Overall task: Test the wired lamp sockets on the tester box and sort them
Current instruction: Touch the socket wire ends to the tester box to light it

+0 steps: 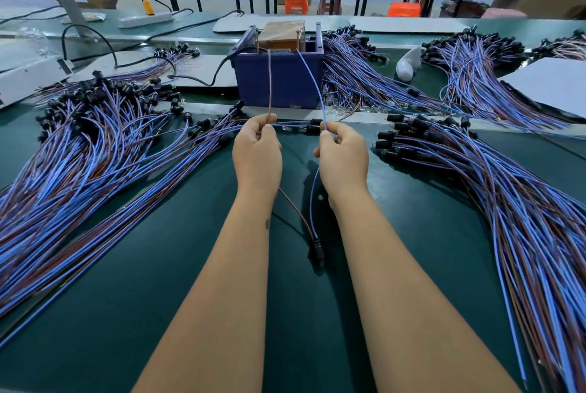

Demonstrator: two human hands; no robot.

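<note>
A blue tester box (279, 78) stands at the middle back of the green bench. My left hand (257, 151) pinches a brown wire (269, 82) that runs up to the box top. My right hand (344, 156) pinches a blue wire (312, 78) that also reaches the box top. Both wires drop below my hands to one black lamp socket (318, 251) lying on the bench between my forearms.
Big piles of wired sockets lie at the left (95, 151), at the right (494, 189) and behind the box (364, 75). A black cable (203, 83) runs left from the box. A white bulb (406, 66) and white sheets (551, 85) lie at the back right.
</note>
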